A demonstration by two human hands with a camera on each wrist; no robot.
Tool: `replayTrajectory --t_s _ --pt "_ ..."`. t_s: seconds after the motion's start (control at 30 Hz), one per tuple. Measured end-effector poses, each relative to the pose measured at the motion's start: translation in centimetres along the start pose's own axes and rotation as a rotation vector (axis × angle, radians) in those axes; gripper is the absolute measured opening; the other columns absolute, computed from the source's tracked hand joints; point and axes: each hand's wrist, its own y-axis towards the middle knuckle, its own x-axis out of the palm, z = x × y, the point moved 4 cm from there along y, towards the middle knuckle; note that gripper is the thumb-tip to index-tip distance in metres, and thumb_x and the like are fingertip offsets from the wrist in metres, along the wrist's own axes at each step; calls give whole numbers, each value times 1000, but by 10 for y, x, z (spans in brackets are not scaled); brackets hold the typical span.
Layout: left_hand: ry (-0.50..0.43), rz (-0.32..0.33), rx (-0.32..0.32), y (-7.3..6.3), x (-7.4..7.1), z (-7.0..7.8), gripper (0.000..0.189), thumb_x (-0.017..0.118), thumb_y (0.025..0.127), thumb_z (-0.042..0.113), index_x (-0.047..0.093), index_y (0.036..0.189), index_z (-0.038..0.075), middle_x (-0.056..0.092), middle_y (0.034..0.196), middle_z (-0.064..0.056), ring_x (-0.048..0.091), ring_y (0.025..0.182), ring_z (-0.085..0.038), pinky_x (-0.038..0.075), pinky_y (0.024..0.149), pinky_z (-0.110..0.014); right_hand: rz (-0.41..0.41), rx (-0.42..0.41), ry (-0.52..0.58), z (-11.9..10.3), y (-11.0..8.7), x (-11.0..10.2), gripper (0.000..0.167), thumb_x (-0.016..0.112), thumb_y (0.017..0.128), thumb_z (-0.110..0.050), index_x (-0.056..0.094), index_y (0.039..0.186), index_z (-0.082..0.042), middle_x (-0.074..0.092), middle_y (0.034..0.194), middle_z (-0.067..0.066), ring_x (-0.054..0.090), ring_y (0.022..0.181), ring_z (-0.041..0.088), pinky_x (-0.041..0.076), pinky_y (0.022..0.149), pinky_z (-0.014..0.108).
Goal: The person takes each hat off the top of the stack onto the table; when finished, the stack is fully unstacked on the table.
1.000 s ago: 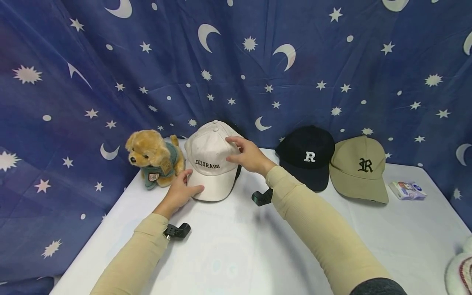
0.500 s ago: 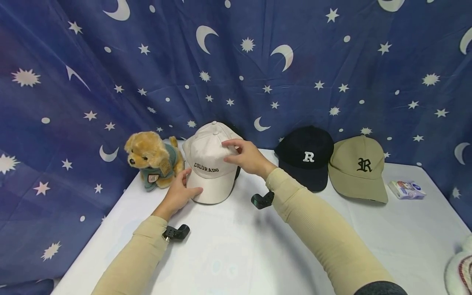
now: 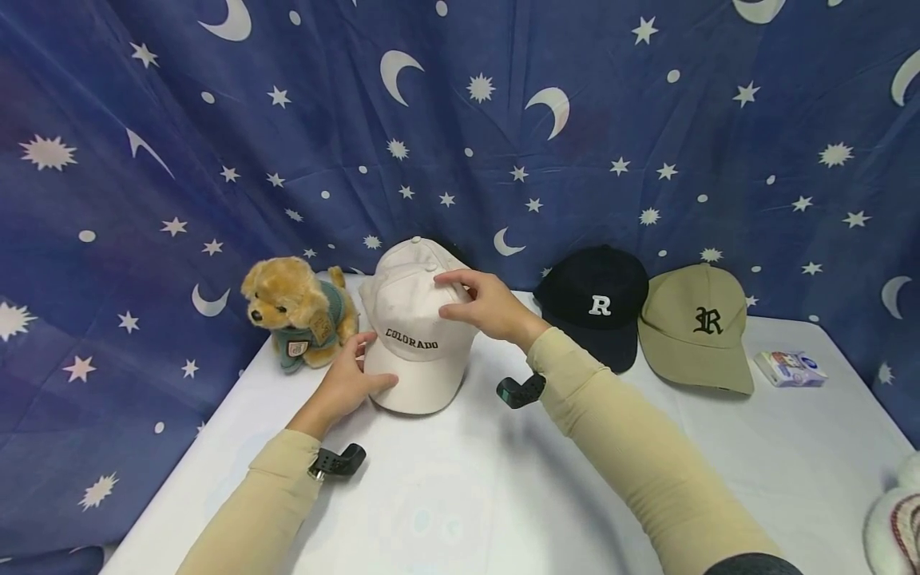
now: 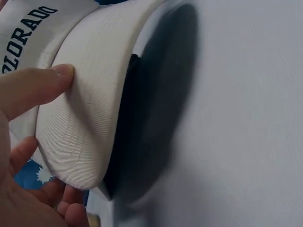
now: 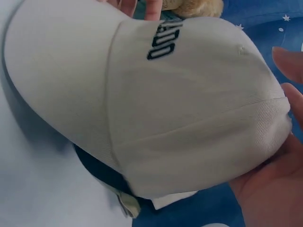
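Note:
A cream baseball cap (image 3: 420,363) lettered COLORADO is held between both hands, brim toward me. My left hand (image 3: 347,387) pinches the left side of its brim, thumb on top and fingers at the edge, as the left wrist view shows. At the upper right of the crown, my right hand (image 3: 496,307) grips the cap; in the right wrist view its fingers (image 5: 296,101) lie around the back. Directly behind stands another light cap (image 3: 402,254), mostly hidden, with a dark edge beyond it. A dark cap underside (image 4: 125,132) shows below the brim.
A plush dog (image 3: 291,307) in a green sweater sits left of the caps. To the right stand a black cap (image 3: 600,295) and a khaki cap (image 3: 693,327), with a small purple-white packet (image 3: 791,369) beside them. A white plush item (image 3: 887,527) lies at the right table edge.
The COLORADO cap has come toward me and slightly right, both hands moving with it. More of the light cap behind it is showing.

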Motion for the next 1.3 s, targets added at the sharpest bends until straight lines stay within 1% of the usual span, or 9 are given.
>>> replayTrajectory --t_s 0.2,0.33,0.47,0.57,0.7,0.8,0.93,1.03,1.3 --pt "37 -42 21 -9 6 13 89 80 83 17 27 154 10 35 150 -22 49 121 -37 46 95 -45 3 7 -11 -3 -10 -13 51 74 86 -9 62 135 -6 55 138 13 58 113 28 48 98 43" --pt "39 -63 33 -13 14 20 88 80 84 16 27 154 9 36 148 -23 49 121 -37 46 95 -45 13 -14 -37 -6 -17 -23 48 74 87 -10 63 133 -4 57 135 14 58 111 26 46 99 41" --pt "14 -75 49 -13 23 24 88 80 84 13 27 153 7 37 146 -25 50 123 -39 47 97 -47 28 -27 -46 -9 -26 -35 46 74 87 -10 64 132 -3 60 130 13 59 104 25 47 95 38" --pt "-26 -86 69 -14 32 28 88 80 83 9 27 152 5 43 141 -26 54 120 -38 48 97 -45 44 -17 -57 -12 -33 -44 46 75 87 -11 64 131 -3 62 126 13 59 100 25 48 91 37" --pt "-67 -96 95 -15 44 35 87 80 81 6 29 151 5 51 128 -23 59 110 -32 51 90 -39 59 -8 -82 -13 -42 -55 47 75 87 -11 64 132 -3 62 127 15 60 99 25 49 89 36" --pt "-80 -101 114 -16 52 40 87 81 81 7 31 151 5 53 126 -22 59 107 -30 51 88 -38 70 -15 -92 -12 -49 -63 47 75 87 -9 64 132 -2 63 126 16 60 97 25 50 87 35" --pt "-83 -112 134 -18 65 47 85 82 80 7 34 150 5 53 126 -20 58 106 -29 51 87 -38 87 -18 -99 -11 -60 -77 47 75 87 -7 63 132 0 64 123 18 61 95 25 51 83 28" --pt "-77 -122 149 -19 76 53 84 82 79 7 37 149 5 54 122 -17 57 103 -27 51 83 -36 98 -17 -113 -7 -69 -88 47 75 87 -7 62 131 2 63 124 19 60 96 24 51 81 24" --pt "-33 -194 204 -24 108 65 80 82 79 9 42 147 7 51 118 -12 51 97 -24 45 78 -33 145 4 -185 1 -96 -114 44 76 87 -7 65 128 1 61 128 16 58 97 24 48 82 20"
